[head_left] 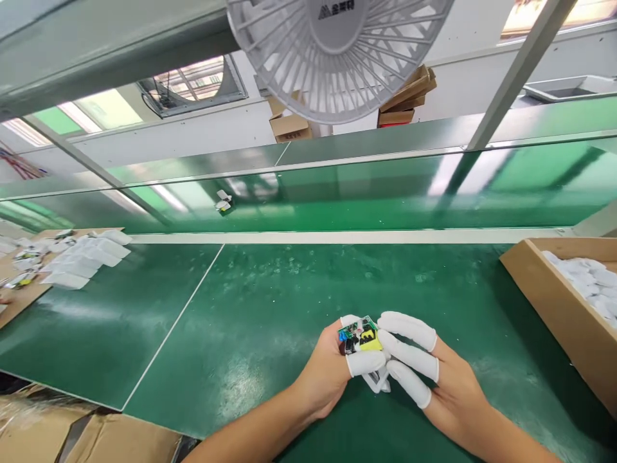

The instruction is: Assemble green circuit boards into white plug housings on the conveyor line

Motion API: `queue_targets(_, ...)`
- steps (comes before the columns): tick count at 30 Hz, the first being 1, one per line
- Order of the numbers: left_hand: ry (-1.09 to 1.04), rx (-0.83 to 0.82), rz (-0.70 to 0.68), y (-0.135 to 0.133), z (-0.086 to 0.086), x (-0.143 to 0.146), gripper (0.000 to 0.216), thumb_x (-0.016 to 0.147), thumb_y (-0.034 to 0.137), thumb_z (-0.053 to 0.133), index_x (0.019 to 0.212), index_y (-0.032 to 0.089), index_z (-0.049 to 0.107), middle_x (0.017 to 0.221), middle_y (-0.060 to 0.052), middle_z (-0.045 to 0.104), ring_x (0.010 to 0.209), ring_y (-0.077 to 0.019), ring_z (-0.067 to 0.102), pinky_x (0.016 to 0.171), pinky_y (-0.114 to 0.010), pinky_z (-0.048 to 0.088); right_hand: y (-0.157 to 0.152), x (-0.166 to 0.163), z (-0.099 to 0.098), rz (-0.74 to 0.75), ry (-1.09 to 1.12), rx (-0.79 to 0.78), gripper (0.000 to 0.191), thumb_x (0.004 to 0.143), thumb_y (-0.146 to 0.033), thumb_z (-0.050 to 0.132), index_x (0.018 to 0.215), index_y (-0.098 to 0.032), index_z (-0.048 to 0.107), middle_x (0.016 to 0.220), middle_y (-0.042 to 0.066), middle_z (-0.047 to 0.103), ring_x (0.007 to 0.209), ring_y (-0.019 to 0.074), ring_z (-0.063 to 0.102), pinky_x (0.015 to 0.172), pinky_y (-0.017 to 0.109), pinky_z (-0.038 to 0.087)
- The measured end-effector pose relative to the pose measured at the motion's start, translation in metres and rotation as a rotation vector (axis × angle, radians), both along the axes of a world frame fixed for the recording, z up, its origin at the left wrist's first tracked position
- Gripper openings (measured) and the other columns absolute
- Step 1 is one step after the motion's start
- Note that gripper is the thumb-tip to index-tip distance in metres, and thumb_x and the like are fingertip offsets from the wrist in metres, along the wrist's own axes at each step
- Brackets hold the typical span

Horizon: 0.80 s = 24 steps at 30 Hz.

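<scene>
A small green circuit board with a blue part, a yellow-wrapped part and dark components sits between my hands, above the green bench mat. My left hand, with white finger cots, grips the board's left side. My right hand, its fingers also in white cots, presses against the board's right edge. A white item, possibly a bag or a strip, shows below the board, partly hidden by my fingers.
On the right, a cardboard box holds white packets. At the left, white packets and boards lie on a cardboard sheet. A green conveyor belt runs behind the mat, carrying a small white item. A white fan hangs overhead.
</scene>
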State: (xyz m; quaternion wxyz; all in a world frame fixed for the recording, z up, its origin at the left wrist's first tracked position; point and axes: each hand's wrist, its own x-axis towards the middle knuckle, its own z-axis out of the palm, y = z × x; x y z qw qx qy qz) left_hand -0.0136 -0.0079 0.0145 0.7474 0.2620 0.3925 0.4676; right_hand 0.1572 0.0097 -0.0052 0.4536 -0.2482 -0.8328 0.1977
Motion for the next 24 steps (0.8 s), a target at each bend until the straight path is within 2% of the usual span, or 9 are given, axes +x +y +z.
queue_targets(5,-0.049,-0.026,-0.045,0.008,-0.005,-0.002,0.040,0.049,0.021,0.084,0.079,0.012,0.060,0.070,-0.002,0.065,0.053,-0.0129,0.060,0.046,-0.024,0.050,0.007,0.004,0.005,0.063,-0.076,-0.106,0.044,0.085,-0.008,0.048,0.125,-0.026,0.052,0.134,0.010,0.048,0.116,0.0228,0.053,0.088,0.031,0.053)
queue_targets(9,-0.074,-0.025,-0.061,0.008,-0.005,0.000,0.042,0.045,0.020,0.085,0.079,0.011,0.062,0.070,-0.003,0.066,0.060,-0.0132,0.062,0.056,-0.024,0.052,0.008,0.010,0.003,-0.063,-0.069,-0.206,0.039,0.085,-0.016,0.052,0.123,-0.028,0.054,0.132,0.008,0.050,0.110,0.0249,0.057,0.082,0.032,0.057)
queue_targets(13,0.046,0.096,-0.060,0.003,-0.001,-0.002,0.038,0.050,0.019,0.082,0.080,0.013,0.060,0.069,-0.002,0.065,0.057,-0.0120,0.060,0.056,-0.025,0.049,0.000,0.005,0.000,-0.109,-0.001,-0.200,0.035,0.083,-0.018,0.056,0.117,-0.028,0.058,0.120,0.006,0.059,0.098,0.0225,0.064,0.077,0.029,0.059)
queue_targets(16,0.228,0.262,-0.059,0.001,0.000,-0.007,0.034,0.057,0.013,0.077,0.086,0.014,0.060,0.072,0.000,0.064,0.061,-0.0107,0.059,0.060,-0.024,0.047,-0.005,-0.001,0.003,-0.106,0.027,-0.111,0.038,0.081,-0.012,0.056,0.114,-0.030,0.060,0.116,0.005,0.061,0.095,0.0204,0.065,0.075,0.026,0.058)
queue_targets(18,0.346,0.428,-0.036,0.002,0.001,-0.011,0.029,0.063,0.013,0.074,0.089,0.016,0.061,0.080,-0.002,0.065,0.070,-0.0129,0.060,0.066,-0.026,0.048,-0.006,-0.003,0.005,-0.104,0.019,-0.108,0.040,0.083,-0.011,0.053,0.118,-0.030,0.058,0.120,0.006,0.059,0.101,0.0205,0.062,0.081,0.028,0.057)
queue_targets(20,0.436,0.638,0.042,0.005,0.000,-0.015,0.028,0.066,0.012,0.073,0.091,0.019,0.062,0.093,-0.005,0.065,0.085,-0.0173,0.061,0.079,-0.033,0.048,-0.006,-0.004,0.006,-0.112,-0.008,-0.158,0.041,0.085,-0.014,0.051,0.124,-0.028,0.052,0.125,0.007,0.055,0.109,0.0211,0.058,0.087,0.031,0.054)
queue_targets(22,0.517,0.855,0.129,0.008,-0.001,-0.020,0.032,0.063,0.012,0.075,0.091,0.023,0.064,0.103,-0.005,0.063,0.104,-0.0223,0.056,0.092,-0.041,0.043,-0.006,-0.005,0.007,-0.123,-0.052,-0.191,0.046,0.085,-0.021,0.054,0.130,-0.025,0.045,0.128,0.010,0.052,0.114,0.0221,0.054,0.091,0.034,0.051)
queue_targets(24,0.568,0.982,0.175,0.011,-0.002,-0.025,0.038,0.061,0.015,0.078,0.094,0.027,0.065,0.107,-0.005,0.060,0.111,-0.0245,0.051,0.096,-0.045,0.039,-0.006,-0.006,0.005,-0.109,-0.093,-0.178,0.054,0.084,-0.026,0.058,0.134,-0.025,0.039,0.130,0.011,0.050,0.118,0.0239,0.050,0.094,0.037,0.049)
